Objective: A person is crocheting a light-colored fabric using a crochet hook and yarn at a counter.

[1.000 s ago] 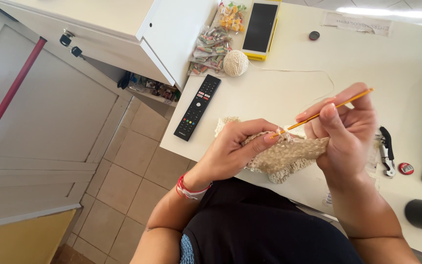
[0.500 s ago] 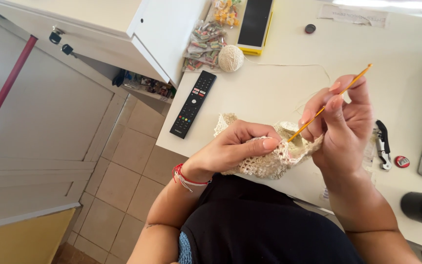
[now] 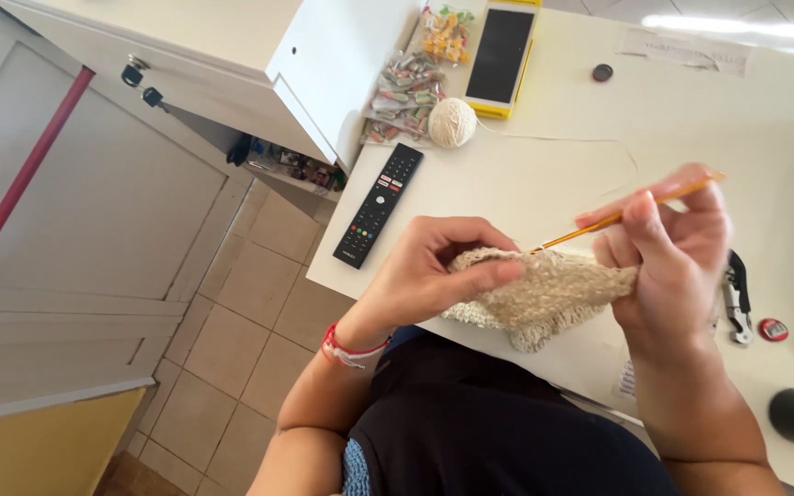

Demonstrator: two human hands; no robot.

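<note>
Crochet piece [image 3: 544,289], beige, held just above the near edge of the white table [image 3: 544,174], between both hands. Left hand [image 3: 438,271] curled closed, thumb and fingers pinching its left end. Right hand [image 3: 677,253] closed on its right end and on an orange hook [image 3: 631,211], tip at the top edge of the work. Piece looks light, soft, floppy, loosely stitched, likely to stretch or snag; best held by pinching close to the working edge. Yarn strand runs across the table to a ball [image 3: 452,122]. Remote [image 3: 379,204], phone [image 3: 500,57], clippers [image 3: 737,298] all stand apart; open tabletop between ball and hands. Floor drops away left of the table edge.
</note>
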